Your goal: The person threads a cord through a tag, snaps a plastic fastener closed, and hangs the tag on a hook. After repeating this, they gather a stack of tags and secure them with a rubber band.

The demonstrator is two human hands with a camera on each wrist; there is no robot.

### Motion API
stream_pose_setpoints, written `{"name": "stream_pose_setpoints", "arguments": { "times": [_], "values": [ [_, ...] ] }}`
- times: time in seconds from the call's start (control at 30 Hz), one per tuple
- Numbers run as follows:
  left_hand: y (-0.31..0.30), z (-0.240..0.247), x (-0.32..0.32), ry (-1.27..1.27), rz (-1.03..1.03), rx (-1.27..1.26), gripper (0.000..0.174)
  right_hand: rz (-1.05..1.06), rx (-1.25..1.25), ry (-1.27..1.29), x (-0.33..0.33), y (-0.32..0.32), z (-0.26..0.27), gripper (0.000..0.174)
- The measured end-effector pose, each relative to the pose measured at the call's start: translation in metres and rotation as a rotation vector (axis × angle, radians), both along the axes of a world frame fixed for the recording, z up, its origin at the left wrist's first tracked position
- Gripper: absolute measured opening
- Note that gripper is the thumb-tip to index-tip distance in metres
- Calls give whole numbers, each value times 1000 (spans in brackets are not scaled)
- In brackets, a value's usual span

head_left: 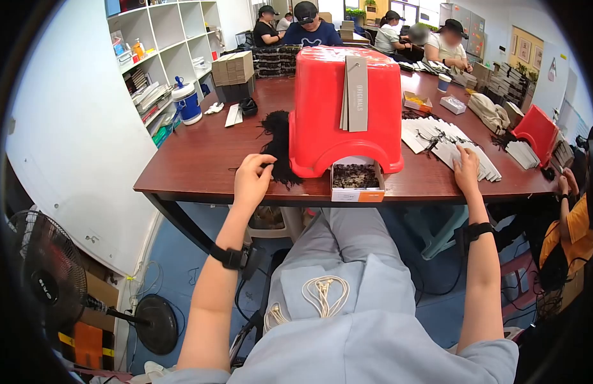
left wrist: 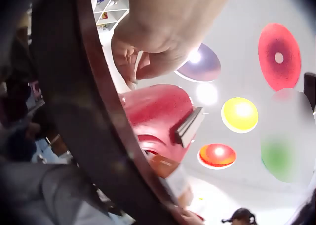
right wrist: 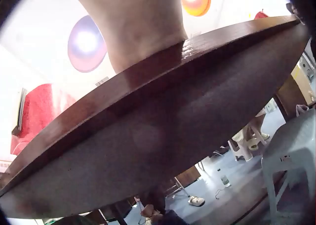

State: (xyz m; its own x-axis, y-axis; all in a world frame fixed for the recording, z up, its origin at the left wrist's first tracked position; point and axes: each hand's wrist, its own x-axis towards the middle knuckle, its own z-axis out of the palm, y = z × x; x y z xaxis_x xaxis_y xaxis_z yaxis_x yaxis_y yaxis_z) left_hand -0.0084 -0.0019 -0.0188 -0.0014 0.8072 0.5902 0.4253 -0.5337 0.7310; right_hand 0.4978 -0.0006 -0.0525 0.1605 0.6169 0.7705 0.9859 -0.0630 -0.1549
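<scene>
My left hand is at the black strings beside the red stool, thumb and index finger brought together; whether a string is between them is too small to tell. In the left wrist view the same hand shows bent fingers above the red stool. My right hand rests on the fanned white tags, fingers loosely extended. In the right wrist view its fingers are hidden behind the table edge. Grey tags hang on the stool's front, and an open box of dark pieces sits under it.
Along the table stand a blue jug, stacked grey tags, a small box, a paper cup and a second red stool. Several people sit around it. Cream cords lie on my lap. A fan stands left.
</scene>
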Motion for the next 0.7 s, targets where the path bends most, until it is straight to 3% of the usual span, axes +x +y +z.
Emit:
{"name": "stream_pose_setpoints", "arguments": {
  "times": [0.03,0.07,0.2,0.3,0.53,0.63,0.7],
  "values": [
    [5,1,-1,273,8,189,16,-1,-1,-1,0,0,0,36],
    [9,1,-2,294,-43,80,19,11,13,4,1,-1,0,35],
    [14,15,12,548,-72,236,18,39,14,21,3,-2,1,32],
    [18,21,17,685,-129,179,15,43,9,45,0,-5,3,30],
    [26,19,7,794,-155,274,10,96,75,10,-2,-7,4,24],
    [22,20,8,707,-169,259,8,102,81,21,-1,-8,3,22],
    [18,23,9,546,-168,96,7,114,85,33,0,-6,2,21]
  ]
}}
